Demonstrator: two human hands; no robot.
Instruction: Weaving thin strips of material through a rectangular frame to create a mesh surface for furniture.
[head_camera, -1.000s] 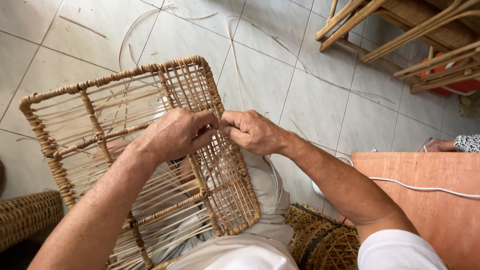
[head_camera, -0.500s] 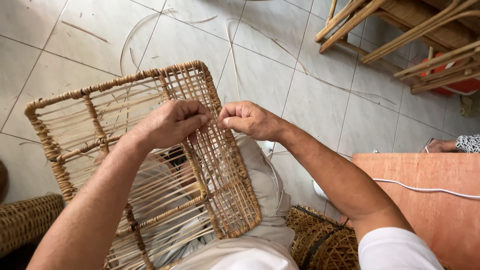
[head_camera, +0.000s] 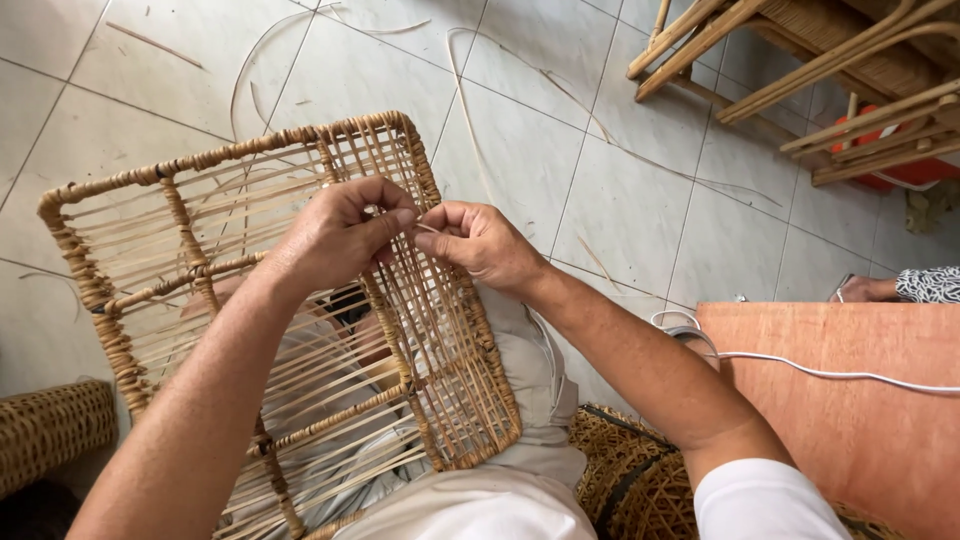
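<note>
Pale tiled floor (head_camera: 620, 190); cane furniture (head_camera: 800, 70) top right; orange board (head_camera: 850, 420) right.

Both bare forearms reach forward and converge, the left hand (head_camera: 335, 235) and right hand (head_camera: 480, 243) meeting fingertip to fingertip. The left hand shows its back, fingers curled and pinched towards the right. The right hand is closed in a loose fist with thumb and forefinger pinched; its upper arm wears a white sleeve (head_camera: 765, 500).
</note>
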